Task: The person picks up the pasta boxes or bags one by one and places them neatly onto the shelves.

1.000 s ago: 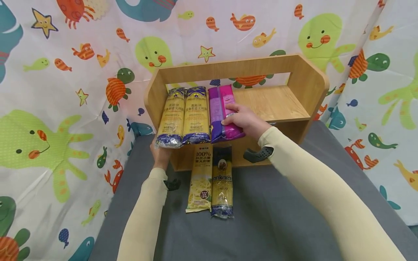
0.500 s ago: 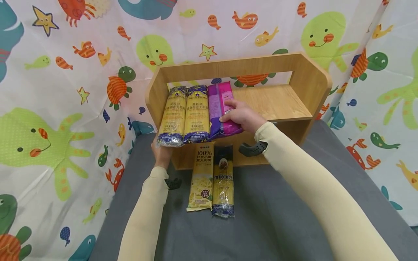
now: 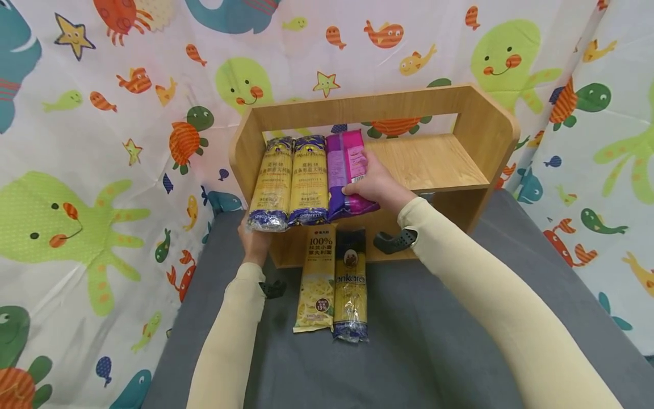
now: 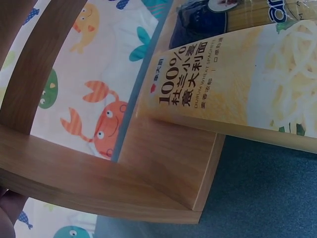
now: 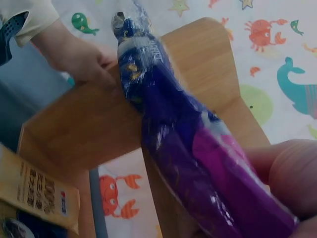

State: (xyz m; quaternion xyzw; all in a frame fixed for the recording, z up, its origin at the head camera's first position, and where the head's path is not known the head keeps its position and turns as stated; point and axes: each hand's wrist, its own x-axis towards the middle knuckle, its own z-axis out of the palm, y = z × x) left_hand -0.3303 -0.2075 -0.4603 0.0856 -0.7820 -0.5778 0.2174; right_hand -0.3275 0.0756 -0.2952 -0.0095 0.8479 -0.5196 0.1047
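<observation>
In the head view, my right hand (image 3: 379, 180) holds a pink and purple pasta bag (image 3: 337, 165) on the upper board of a wooden shelf (image 3: 426, 159). Its thumb lies across the front and the fingers are at the right side. Two yellow spaghetti packs (image 3: 309, 179) with blue ends stand to the left, the nearer one beside the purple bag. My left hand (image 3: 254, 238) grips the shelf's left side panel, low down and partly hidden behind the outer pack. The right wrist view shows that hand (image 5: 81, 59) at the panel's edge.
Below, a pale yellow pasta pack (image 3: 314, 284) and a blue-topped "ankara" pack (image 3: 350, 289) lie side by side, their far ends in the lower compartment. Grey cloth (image 3: 409, 341) covers the table. A sea-animal printed curtain (image 3: 128, 187) hangs behind and at both sides.
My right hand's fingers have drawn in along the purple bag's right side, and the bag sits slightly closer to the yellow packs. My left hand stays at the shelf's side.
</observation>
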